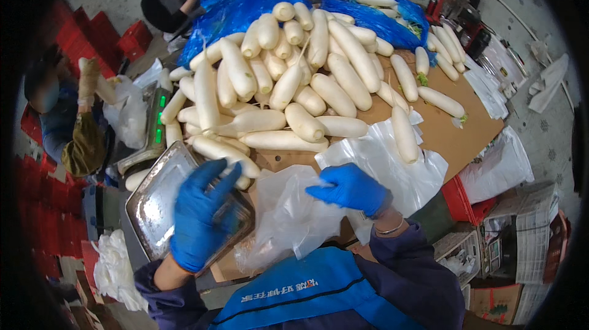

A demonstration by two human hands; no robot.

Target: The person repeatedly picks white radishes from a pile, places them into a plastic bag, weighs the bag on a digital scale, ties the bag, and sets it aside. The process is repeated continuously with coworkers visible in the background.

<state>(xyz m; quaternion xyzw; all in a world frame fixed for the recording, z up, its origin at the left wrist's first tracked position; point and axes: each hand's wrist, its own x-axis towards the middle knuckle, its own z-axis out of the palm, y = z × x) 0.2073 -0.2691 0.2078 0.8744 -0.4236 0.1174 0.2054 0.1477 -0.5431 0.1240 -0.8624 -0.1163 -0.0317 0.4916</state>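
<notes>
A large heap of white daikon radishes [301, 120] covers the middle of the table [453, 146]. My left hand [202, 215], in a blue glove and blurred, is over the metal weighing tray [149, 206], fingers spread towards the nearest radish [223, 153]; whether it touches that radish I cannot tell. My right hand [352, 189], also gloved in blue, is closed on the upper edge of a clear plastic bag [290, 210], which hangs at the table's near edge. Flat white plastic bags [382, 150] lie beside my right hand, with one radish [405, 134] partly on them.
A scale with a green lit display [156, 118] stands at the left, by a co-worker [69, 118]. Two more people are across the table, near blue plastic sheeting [244, 3]. Red crates [50, 201] stack at the left; a red crate [464, 206] and white baskets [464, 252] stand at the right.
</notes>
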